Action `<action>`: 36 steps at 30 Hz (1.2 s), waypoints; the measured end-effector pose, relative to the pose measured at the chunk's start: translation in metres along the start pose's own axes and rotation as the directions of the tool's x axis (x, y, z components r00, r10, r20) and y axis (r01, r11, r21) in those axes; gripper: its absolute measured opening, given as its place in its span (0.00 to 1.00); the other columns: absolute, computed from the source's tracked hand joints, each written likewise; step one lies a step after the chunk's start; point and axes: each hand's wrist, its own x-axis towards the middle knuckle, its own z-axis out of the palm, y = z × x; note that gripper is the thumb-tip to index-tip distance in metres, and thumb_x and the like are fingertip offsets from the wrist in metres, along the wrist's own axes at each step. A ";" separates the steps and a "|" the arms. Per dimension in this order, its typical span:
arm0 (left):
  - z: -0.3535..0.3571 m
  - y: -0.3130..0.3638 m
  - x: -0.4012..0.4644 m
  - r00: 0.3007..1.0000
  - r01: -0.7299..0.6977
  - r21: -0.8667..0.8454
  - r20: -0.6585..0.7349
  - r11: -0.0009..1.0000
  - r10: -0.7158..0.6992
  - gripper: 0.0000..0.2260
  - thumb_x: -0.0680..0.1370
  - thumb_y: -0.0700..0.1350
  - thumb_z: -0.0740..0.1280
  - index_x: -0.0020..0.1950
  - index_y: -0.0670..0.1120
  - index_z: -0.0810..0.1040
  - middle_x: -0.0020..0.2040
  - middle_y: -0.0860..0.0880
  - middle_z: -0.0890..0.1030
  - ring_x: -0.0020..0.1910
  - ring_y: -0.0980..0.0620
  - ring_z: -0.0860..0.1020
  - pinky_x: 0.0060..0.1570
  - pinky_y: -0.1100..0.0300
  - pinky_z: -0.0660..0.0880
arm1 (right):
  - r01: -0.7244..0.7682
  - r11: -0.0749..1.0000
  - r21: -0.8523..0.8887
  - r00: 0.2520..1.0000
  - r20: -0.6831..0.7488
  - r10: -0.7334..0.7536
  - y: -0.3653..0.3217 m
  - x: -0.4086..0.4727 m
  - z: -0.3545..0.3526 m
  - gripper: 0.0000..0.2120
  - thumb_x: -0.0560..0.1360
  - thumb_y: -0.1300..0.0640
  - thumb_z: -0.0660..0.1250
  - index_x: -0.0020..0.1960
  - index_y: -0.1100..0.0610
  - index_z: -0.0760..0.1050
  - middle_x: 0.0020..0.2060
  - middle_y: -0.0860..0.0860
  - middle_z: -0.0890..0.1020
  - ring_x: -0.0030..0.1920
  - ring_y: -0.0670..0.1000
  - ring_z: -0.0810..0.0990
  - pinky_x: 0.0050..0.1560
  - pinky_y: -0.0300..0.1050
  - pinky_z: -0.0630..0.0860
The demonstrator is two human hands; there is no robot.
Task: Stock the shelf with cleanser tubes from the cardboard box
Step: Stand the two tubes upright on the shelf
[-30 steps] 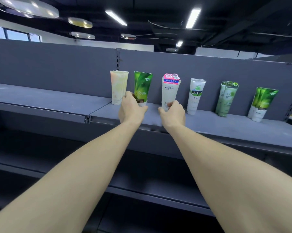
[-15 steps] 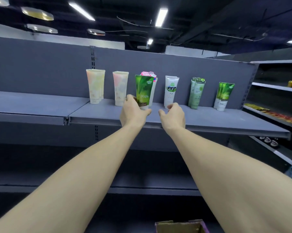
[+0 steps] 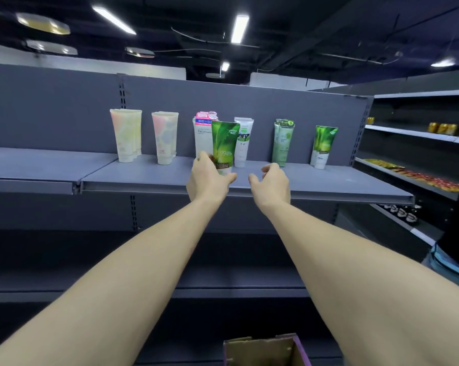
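While the left hand grips a glossy green plastic cleanser tube upright on the grey metal shelf, the right hand hovers just beside, fingers loosely curled, holding nothing.

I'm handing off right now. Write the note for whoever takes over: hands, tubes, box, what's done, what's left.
Left hand: grips the bright green tube by its lower end, upright, at the shelf, in front of the white tubes.
Right hand: holds nothing, fingers loosely curled above the shelf's front.
Done: pastel, white and green tube groups already stand along the back panel.
Cardboard box: below, at the bottom edge; contents not visible.
Left: set this tube in a spot, release, fetch more from the box if any remain.
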 end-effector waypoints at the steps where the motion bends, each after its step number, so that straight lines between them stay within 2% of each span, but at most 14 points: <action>1: 0.006 0.006 -0.005 1.000 -0.003 0.003 -0.004 1.000 0.003 0.24 0.70 0.52 0.76 0.59 0.48 0.70 0.55 0.51 0.77 0.52 0.48 0.77 0.43 0.56 0.70 | 0.006 1.000 0.004 1.000 0.002 -0.006 0.007 0.002 -0.007 0.19 0.79 0.49 0.64 0.66 0.55 0.68 0.62 0.50 0.75 0.57 0.53 0.77 0.49 0.46 0.72; 11: 0.104 0.096 -0.072 0.999 0.037 -0.025 -0.035 0.999 -0.038 0.22 0.71 0.51 0.75 0.59 0.48 0.70 0.56 0.51 0.77 0.51 0.49 0.77 0.43 0.57 0.69 | 0.023 0.997 -0.071 0.999 0.050 -0.019 0.117 0.035 -0.109 0.17 0.80 0.49 0.62 0.66 0.55 0.68 0.59 0.51 0.75 0.54 0.54 0.76 0.46 0.46 0.68; 17: 0.149 0.134 -0.096 0.999 0.044 -0.004 -0.023 0.999 -0.044 0.23 0.70 0.52 0.76 0.58 0.48 0.69 0.53 0.51 0.76 0.45 0.51 0.74 0.41 0.57 0.68 | -0.015 0.998 -0.056 0.998 0.055 0.018 0.161 0.061 -0.141 0.16 0.81 0.49 0.60 0.65 0.56 0.67 0.59 0.53 0.76 0.56 0.56 0.77 0.47 0.47 0.69; 20: 0.162 0.142 -0.093 0.999 0.041 -0.006 -0.019 0.999 -0.041 0.23 0.69 0.52 0.76 0.57 0.49 0.69 0.54 0.52 0.76 0.47 0.50 0.76 0.42 0.57 0.68 | -0.025 0.999 -0.027 0.999 0.046 0.027 0.169 0.075 -0.145 0.17 0.81 0.50 0.61 0.66 0.56 0.67 0.60 0.53 0.76 0.56 0.57 0.77 0.49 0.48 0.70; 24: 0.180 0.150 -0.080 1.000 0.022 -0.003 -0.021 1.000 -0.022 0.24 0.69 0.53 0.76 0.57 0.48 0.69 0.53 0.51 0.76 0.45 0.51 0.73 0.41 0.57 0.67 | -0.024 1.000 -0.011 0.999 0.037 0.024 0.177 0.098 -0.144 0.17 0.81 0.50 0.60 0.67 0.56 0.66 0.60 0.54 0.77 0.56 0.57 0.77 0.47 0.47 0.70; 31: 0.229 0.163 -0.037 1.000 -0.013 -0.058 0.009 0.998 0.013 0.26 0.68 0.53 0.78 0.59 0.48 0.69 0.54 0.50 0.77 0.49 0.48 0.77 0.44 0.55 0.73 | -0.047 0.999 -0.019 0.999 0.007 0.047 0.192 0.153 -0.143 0.16 0.81 0.51 0.60 0.66 0.56 0.66 0.59 0.54 0.77 0.56 0.58 0.77 0.48 0.49 0.71; 36: 0.275 0.175 -0.006 1.000 -0.009 -0.050 0.028 0.999 0.011 0.25 0.68 0.52 0.78 0.56 0.47 0.69 0.53 0.50 0.77 0.50 0.47 0.77 0.44 0.54 0.72 | -0.043 0.999 -0.018 0.999 0.002 0.043 0.206 0.202 -0.143 0.17 0.81 0.51 0.60 0.67 0.56 0.66 0.62 0.53 0.75 0.60 0.57 0.76 0.50 0.47 0.68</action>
